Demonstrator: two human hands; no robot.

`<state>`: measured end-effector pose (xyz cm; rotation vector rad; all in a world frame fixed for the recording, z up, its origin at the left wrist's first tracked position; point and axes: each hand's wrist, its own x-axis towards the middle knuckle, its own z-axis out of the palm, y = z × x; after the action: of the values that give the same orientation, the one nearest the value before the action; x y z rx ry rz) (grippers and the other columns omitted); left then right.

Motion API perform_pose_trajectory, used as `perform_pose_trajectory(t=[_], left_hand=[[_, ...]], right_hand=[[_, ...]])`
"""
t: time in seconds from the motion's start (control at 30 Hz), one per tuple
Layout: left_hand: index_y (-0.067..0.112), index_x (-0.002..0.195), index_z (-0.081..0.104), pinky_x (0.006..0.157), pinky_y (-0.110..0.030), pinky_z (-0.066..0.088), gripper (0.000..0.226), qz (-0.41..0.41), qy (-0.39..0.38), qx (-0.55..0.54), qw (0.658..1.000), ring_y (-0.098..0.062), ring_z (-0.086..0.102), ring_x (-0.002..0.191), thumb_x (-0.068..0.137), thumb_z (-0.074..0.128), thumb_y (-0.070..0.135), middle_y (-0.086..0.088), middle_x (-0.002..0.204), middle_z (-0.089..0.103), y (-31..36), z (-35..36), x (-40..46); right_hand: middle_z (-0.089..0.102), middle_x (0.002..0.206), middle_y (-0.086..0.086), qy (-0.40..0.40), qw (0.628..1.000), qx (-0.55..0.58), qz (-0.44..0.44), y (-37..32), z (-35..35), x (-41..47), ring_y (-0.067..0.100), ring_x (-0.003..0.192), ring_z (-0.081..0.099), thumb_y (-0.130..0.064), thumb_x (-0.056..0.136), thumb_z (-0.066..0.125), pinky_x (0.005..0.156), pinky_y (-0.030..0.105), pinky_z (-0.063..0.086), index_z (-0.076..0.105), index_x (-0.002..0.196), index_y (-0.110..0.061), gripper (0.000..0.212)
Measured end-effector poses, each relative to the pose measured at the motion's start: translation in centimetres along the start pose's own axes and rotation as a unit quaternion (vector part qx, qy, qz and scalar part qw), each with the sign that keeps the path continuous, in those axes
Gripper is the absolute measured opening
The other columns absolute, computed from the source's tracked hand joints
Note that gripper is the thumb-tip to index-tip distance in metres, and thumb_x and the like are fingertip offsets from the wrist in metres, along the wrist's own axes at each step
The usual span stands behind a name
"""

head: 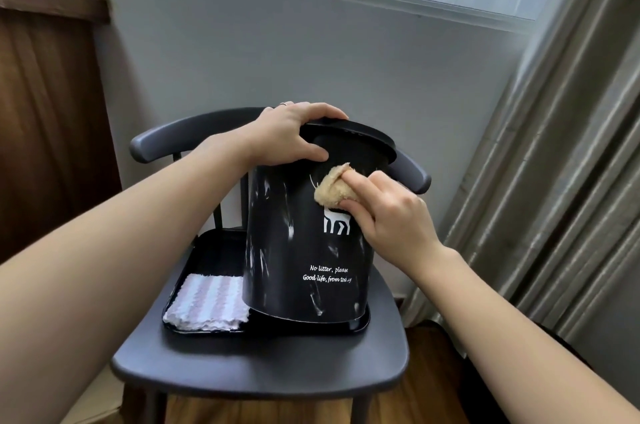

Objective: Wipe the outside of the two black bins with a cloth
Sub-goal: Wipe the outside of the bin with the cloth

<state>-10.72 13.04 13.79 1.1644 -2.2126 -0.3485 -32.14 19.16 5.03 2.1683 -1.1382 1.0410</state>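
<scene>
Tan cloth (333, 190) pinched in the right hand (388, 215) presses the black bin (304, 250); the left hand (291, 132) grips its rim.

The tan cloth (333, 188) and the right hand (388, 212) cover the upper part of the white animal figure (336, 223) on the black bin (294, 250). The bin's far side is hidden, and it conceals part of the tray (207, 250). A second bin cannot be seen.

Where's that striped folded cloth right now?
The striped folded cloth lies in the front left corner of the black tray on the chair seat, just left of the tilted black bin.
</scene>
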Motion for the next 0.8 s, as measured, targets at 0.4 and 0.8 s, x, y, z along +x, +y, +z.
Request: perform_pose_trajectory(t=[0.4, 0.8], left_hand=[[0.056, 0.126, 0.056, 0.117, -0.045, 0.034, 0.059, -0.006, 0.005, -0.022, 1.000, -0.015, 0.049, 0.126, 0.083, 0.080, 0.024, 0.027, 0.117, 0.060, -0.3, 0.2, 0.3], [0.056, 0.129, 0.056, 0.119, -0.044, 0.030, 0.064, -0.002, 0.014, -0.013, 1.000, -0.013, 0.045, 0.128, 0.080, 0.083, 0.024, 0.037, 0.111, 0.052, -0.6, 0.4, 0.4]], right_hand=[[0.059, 0.085, 0.002, 0.014, 1.000, 0.015, 0.023, -0.3, 0.4, 0.1, 0.024, 0.072, 0.060, -0.030, 0.092, 0.067, 0.053, 0.038, 0.053, 0.066, 0.126, -0.018, 0.036], [0.059, 0.083, 0.000, 0.005, 1.000, 0.016, 0.010, -0.5, 0.4, -1.4, 0.023, 0.070, 0.061, -0.033, 0.091, 0.069, 0.050, 0.039, 0.053, 0.068, 0.124, -0.019, 0.035]])
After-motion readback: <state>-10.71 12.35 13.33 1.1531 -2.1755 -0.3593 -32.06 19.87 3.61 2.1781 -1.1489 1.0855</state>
